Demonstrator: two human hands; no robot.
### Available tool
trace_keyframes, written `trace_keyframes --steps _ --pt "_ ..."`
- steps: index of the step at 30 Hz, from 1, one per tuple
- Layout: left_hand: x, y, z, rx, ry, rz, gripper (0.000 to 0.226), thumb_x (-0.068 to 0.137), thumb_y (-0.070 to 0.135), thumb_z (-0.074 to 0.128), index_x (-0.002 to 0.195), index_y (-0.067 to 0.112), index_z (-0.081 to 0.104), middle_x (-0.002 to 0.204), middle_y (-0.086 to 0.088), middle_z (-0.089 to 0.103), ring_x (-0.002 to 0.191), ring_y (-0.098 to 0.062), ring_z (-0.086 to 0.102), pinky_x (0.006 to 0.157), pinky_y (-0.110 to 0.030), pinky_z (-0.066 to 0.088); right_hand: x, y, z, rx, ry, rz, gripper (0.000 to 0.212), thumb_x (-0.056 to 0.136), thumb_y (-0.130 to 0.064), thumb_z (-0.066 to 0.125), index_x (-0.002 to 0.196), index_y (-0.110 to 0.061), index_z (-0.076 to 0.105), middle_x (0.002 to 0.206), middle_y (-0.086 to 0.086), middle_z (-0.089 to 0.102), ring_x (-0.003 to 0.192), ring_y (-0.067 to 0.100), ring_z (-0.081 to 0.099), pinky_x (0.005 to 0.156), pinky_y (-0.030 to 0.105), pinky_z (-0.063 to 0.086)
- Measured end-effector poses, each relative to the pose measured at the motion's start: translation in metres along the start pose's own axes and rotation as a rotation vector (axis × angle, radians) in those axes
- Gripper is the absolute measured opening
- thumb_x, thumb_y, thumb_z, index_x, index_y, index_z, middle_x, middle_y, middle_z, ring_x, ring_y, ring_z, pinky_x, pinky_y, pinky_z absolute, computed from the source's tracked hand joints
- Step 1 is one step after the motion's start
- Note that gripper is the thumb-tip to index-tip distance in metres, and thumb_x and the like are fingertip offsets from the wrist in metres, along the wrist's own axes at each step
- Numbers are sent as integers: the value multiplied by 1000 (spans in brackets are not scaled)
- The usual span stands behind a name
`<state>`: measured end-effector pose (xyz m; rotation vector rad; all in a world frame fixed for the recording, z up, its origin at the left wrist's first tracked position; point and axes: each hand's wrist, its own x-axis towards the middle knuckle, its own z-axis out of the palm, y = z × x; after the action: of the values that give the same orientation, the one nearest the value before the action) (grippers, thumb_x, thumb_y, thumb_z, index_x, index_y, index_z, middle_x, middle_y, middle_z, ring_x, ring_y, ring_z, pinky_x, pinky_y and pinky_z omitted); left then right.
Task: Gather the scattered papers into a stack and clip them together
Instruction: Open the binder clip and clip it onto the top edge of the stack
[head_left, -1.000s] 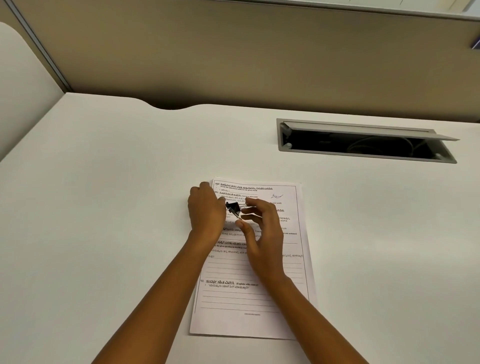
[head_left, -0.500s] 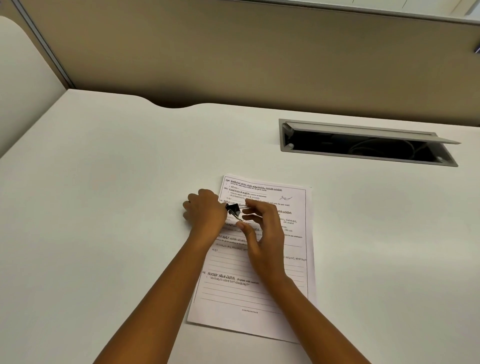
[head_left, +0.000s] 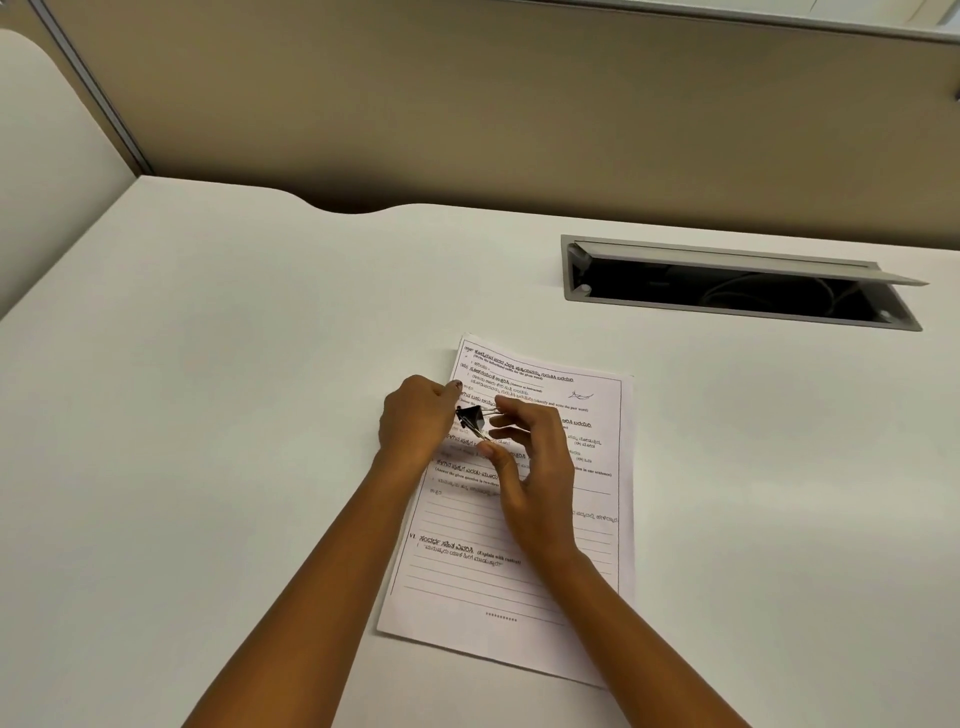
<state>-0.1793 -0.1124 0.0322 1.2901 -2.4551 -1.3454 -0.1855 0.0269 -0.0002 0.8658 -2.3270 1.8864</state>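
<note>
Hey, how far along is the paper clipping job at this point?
Done: the papers lie in one stack on the desk. In hand: the right hand pinches the binder clip by its wire handles at the stack's left edge, while the left hand holds that edge beside it. Left: whether the clip bites the sheets is hidden, so seating it and letting go remain.

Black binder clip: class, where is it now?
Head view: the black binder clip is at the left edge of the white printed paper stack, pinched by the right hand, beside the left hand.

Right hand (head_left: 535, 467) pinching binder clip (head_left: 471, 415), left hand (head_left: 415, 422) gripping paper stack (head_left: 519, 577), white desk (head_left: 208, 415)
</note>
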Motion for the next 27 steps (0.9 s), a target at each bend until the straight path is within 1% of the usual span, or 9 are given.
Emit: trace_keyframes --steps 2,4,5,7,10,14,18,22,27 --pt "1 0 2 15 -12 27 33 93 34 51 97 7 70 96 -12 71 90 -28 62 70 -28 40 0 0 0 5 1 2 36 85 -5 67 119 -9 56 109 1 56 99 8 60 85 20 50" --pt "2 0 4 17 14 60 32 93 31 52 93 5 69 93 -13 71 81 -26 60 70 -30 42 0 -1 -1 7 0 -1 37 84 -4 67 119 -9 56 109 2 56 98 9 60 85 21 51" --pt "2 1 5 5 33 80 30 93 29 53 94 5 69 94 -13 72 81 -25 60 71 -30 43 0 -1 -1 6 2 -3 37 84 -4 67 119 -8 56 109 2 56 98 9 60 86 21 51" --pt "6 5 4 -66 66 106 25 93 25 54 104 6 67 101 -11 71 89 -24 63 76 -28 45 0 -1 -1 2 2 -5 36 84 -4 67 118 -8 56 108 3 57 98 9 60 85 21 51" --pt "14 11 1 -144 73 133 25 92 21 56 112 8 66 107 -11 70 95 -22 64 78 -24 45 0 -1 -2 -18 -2 -12 35 84 -4 67 118 -9 57 106 3 58 98 8 59 86 18 48" --pt "26 13 1 -199 118 130 22 87 16 64 106 8 70 101 -12 72 84 -16 63 78 -24 48 0 -1 -3 -15 7 2 34 83 -3 67 116 -8 58 104 3 59 97 8 59 86 18 47" --pt "30 15 2 -242 136 117 19 82 14 69 99 6 73 99 -12 73 91 -22 68 87 -34 53 1 -1 -3 -13 8 6 34 83 -3 67 115 -8 59 104 3 59 97 9 60 85 20 49" --pt "31 13 3 -248 148 108 18 82 16 70 97 7 74 98 -11 74 91 -22 68 86 -36 54 0 1 -3 -5 24 23 34 82 0 67 115 -8 60 103 3 61 98 12 62 86 25 52" --pt "33 14 5 -243 159 85 18 80 19 72 93 7 75 93 -12 75 86 -24 69 81 -38 56 -3 0 -3 -34 59 4 38 78 9 67 112 -8 64 101 3 64 97 9 65 85 26 55"
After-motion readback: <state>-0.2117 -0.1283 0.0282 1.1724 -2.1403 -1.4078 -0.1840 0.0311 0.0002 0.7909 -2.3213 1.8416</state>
